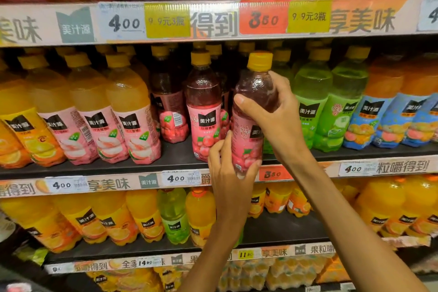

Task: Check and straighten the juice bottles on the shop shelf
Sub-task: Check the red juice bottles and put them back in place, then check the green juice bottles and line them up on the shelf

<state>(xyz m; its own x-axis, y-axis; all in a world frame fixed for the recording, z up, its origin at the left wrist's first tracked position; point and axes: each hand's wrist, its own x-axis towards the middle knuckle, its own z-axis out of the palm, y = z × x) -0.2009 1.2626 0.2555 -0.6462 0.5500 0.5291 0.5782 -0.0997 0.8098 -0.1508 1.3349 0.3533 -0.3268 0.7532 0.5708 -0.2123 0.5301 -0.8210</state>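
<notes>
A red grape juice bottle (253, 111) with a yellow cap and pink label is held at the front of the middle shelf (180, 166). My right hand (277, 116) grips its upper body, thumb across the front. My left hand (227, 168) grips its base from below and the left. The bottle leans slightly, its label turned partly to the right. Just left of it a second red grape bottle (203, 106) stands upright, and a third one (168, 102) stands further back with its barcode facing out.
Peach juice bottles (128, 111) and orange juice bottles (21, 130) fill the shelf's left side. Green grape bottles (331, 106) and blue-labelled orange bottles (384, 111) stand to the right. Price strips (180, 178) run along the shelf edges. More bottles fill the shelves above and below.
</notes>
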